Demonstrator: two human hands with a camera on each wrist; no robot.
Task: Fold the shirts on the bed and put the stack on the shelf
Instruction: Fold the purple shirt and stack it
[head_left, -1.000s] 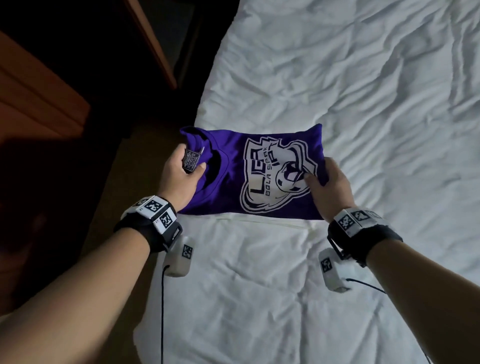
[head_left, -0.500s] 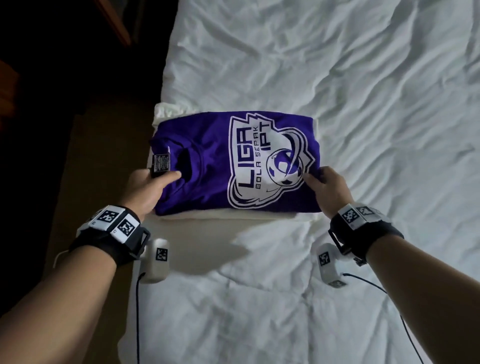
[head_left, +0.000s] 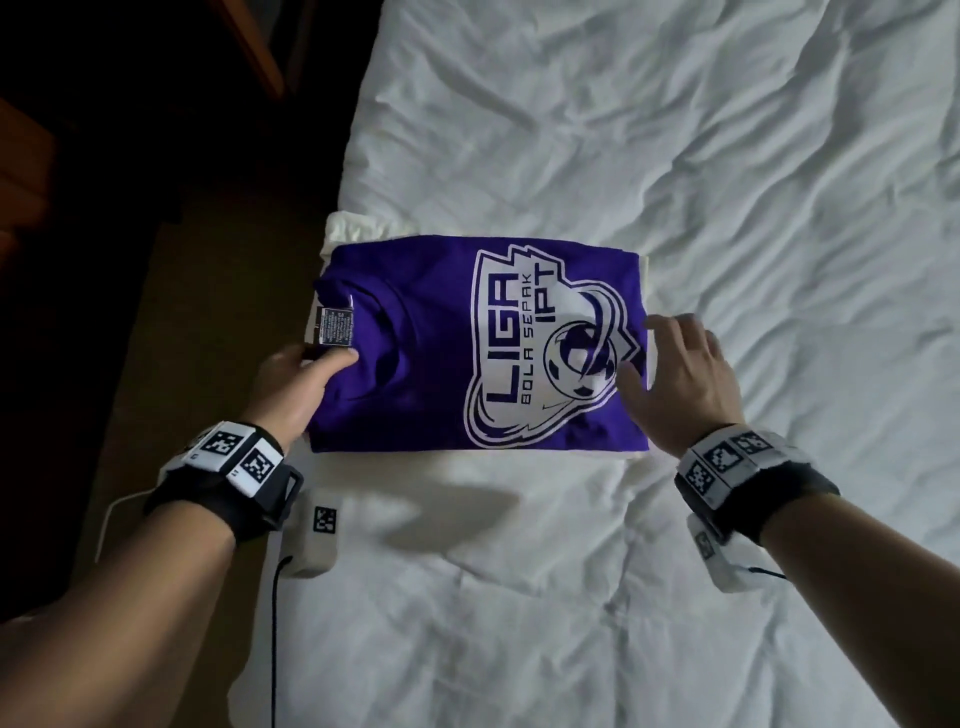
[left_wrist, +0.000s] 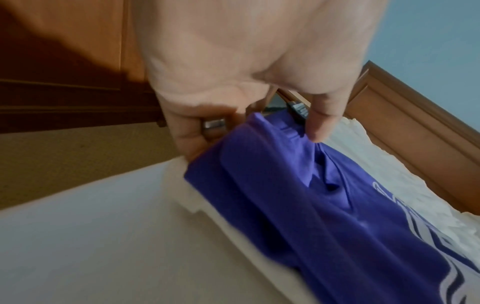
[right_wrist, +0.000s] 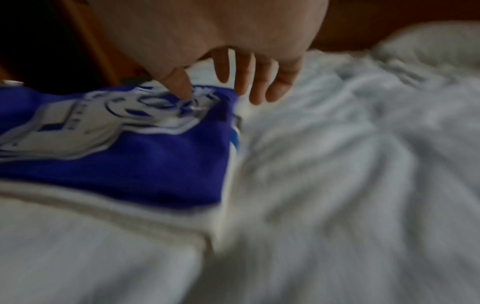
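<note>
Rumpled white bed sheet (head_left: 675, 156) fills the view, and the folded purple shirt (head_left: 426, 364) lies flat on a folded cream shirt (head_left: 358, 228) at its edge. Left hand (head_left: 291, 384) pinches the collar end, thumb on top beside the neck tag (head_left: 336, 326), fingers curled beneath. Right hand (head_left: 685, 379) hovers with fingers spread and loose, thumb touching the printed logo (head_left: 540, 353), fingertips (right_wrist: 257, 96) just past the shirt's edge.

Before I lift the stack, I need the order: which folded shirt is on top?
The purple shirt with the white LIGA print is on top; the cream shirt lies beneath, showing only at the edges.
</note>
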